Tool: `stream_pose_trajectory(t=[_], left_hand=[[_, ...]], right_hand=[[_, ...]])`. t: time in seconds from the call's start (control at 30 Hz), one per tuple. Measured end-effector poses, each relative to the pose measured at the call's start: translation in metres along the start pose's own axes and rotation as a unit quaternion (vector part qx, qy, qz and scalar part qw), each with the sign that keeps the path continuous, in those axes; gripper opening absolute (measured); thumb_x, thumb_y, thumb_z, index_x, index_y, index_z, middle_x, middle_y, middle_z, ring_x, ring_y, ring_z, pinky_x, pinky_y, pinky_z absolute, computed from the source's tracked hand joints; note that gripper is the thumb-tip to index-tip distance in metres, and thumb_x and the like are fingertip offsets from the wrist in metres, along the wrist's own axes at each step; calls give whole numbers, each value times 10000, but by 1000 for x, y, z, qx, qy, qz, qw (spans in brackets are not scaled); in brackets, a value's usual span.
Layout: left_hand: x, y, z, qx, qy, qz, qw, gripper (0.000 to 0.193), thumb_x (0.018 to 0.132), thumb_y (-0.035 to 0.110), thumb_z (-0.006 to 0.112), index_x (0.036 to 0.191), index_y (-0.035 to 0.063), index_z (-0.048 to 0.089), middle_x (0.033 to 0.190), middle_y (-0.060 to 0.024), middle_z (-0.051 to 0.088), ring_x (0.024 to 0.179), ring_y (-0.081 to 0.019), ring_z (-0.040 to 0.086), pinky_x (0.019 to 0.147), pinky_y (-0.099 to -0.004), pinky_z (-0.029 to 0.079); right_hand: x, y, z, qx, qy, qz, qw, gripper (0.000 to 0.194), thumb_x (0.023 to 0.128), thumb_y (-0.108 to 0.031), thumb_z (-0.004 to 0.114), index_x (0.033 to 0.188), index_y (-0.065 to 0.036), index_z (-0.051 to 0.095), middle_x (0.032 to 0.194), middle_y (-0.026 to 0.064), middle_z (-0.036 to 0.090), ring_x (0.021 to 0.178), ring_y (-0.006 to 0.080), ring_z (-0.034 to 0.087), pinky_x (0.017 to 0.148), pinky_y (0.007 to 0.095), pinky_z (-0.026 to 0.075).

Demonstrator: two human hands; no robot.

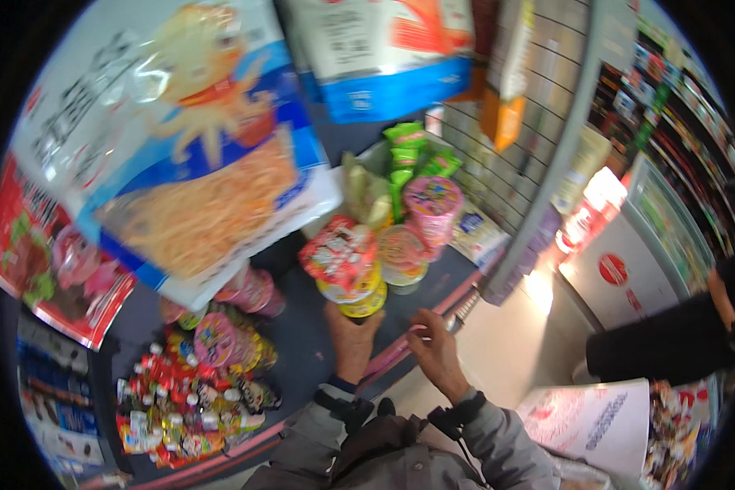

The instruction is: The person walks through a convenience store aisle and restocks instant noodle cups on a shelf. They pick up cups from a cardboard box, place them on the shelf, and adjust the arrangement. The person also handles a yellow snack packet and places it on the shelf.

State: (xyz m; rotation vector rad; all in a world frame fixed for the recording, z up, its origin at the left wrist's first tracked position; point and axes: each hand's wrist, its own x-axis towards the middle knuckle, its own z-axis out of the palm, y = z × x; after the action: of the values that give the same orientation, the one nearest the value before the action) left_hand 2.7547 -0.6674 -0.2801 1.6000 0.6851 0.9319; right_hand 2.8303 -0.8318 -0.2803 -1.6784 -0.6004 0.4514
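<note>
My left hand [352,340] is around the base of a yellow snack cup [362,304] on the dark shelf [309,343]. A red snack packet [338,250] rests against the top of that cup. Just right of it stand a clear cup with a printed lid [403,254] and a stack of pink cups [433,211]. My right hand [436,355] hovers by the pink front edge of the shelf, its fingers bent and apart, with nothing plainly held.
Large hanging snack bags [214,141] crowd the upper left. Small bottles and packets [190,404] pile up at the shelf's left end. A wire mesh panel [490,165] bounds its right side. Beyond are a chest freezer [625,257] and a person's dark-clothed leg [655,340].
</note>
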Motion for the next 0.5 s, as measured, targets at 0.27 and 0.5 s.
stream_pose_trajectory(t=[0.27,0.5], left_hand=[[-73,43,-55,95,-33,-69,993,902,859,94,815,1565,-9,263,1544,-213,329,1456,-342,410,1169,-456,407],[-148,67,-154,59,-124,-191,972,564,975,94,715,1470,18,457,1512,-158,472,1361,-308,546,1130,-448,462]], right_hand=[[-14,-24,3,47,-106,20,993,406,963,-110,692,1331,32,591,1187,149,714,1018,204,702,847,331,590],[-9,-62,51,61,-234,-12,970,555,923,-131,764,1402,28,533,1287,188,676,1092,241,699,881,350,595]])
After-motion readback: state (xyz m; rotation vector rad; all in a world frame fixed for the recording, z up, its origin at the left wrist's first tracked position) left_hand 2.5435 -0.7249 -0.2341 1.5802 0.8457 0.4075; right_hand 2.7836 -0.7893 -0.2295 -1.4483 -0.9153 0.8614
